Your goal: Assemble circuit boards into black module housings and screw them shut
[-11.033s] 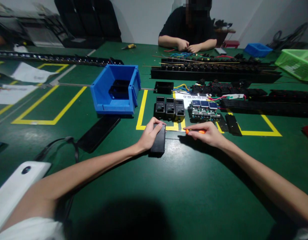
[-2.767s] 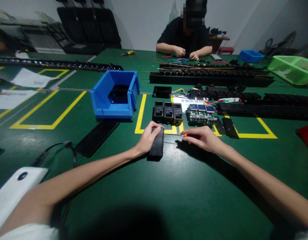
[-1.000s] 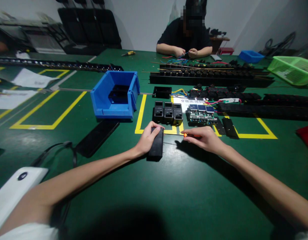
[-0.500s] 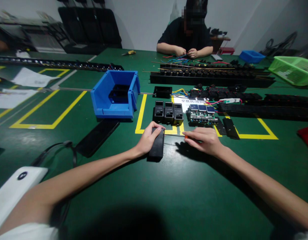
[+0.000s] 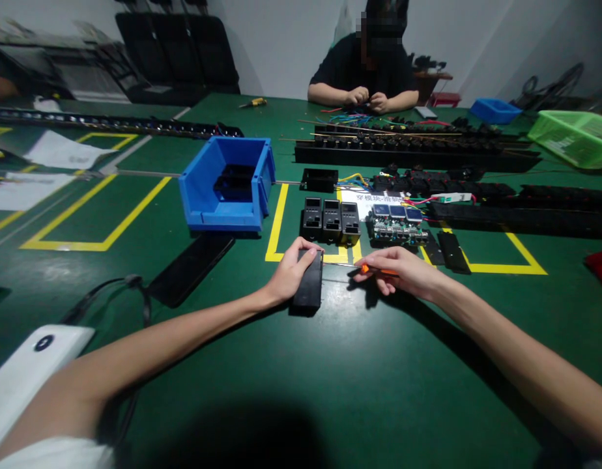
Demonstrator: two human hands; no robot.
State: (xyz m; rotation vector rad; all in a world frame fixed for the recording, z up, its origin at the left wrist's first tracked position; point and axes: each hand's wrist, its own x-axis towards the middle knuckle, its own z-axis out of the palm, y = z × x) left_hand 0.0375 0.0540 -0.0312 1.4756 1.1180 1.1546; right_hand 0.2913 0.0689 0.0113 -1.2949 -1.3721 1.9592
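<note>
My left hand (image 5: 292, 270) is closed round a black plastic case (image 5: 308, 290), thumb on top, holding it at the table surface. In my right hand (image 5: 403, 270) lies a screwdriver with an orange handle (image 5: 379, 270), gripped between thumb and fingers. Its thin shaft points left and reaches the upper right side of the case; the tip's exact contact is too small to tell. Just beyond my hands stand several black module housings (image 5: 331, 220) in a row. To their right are green circuit boards (image 5: 399, 225) with small screens, beside flat black covers (image 5: 453, 252).
A blue bin (image 5: 225, 218) with black parts stands left of the housings, a black phone (image 5: 191, 270) before it. A white power bank (image 5: 37, 365) with a cable lies near my left arm. Long black rails (image 5: 413, 155) stretch behind. Across the table a person (image 5: 364, 78) handles wires.
My right hand has turned and its fingers have loosened and shifted along the screwdriver, so more of the orange handle shows. The left hand and the case stay nearly in place.
</note>
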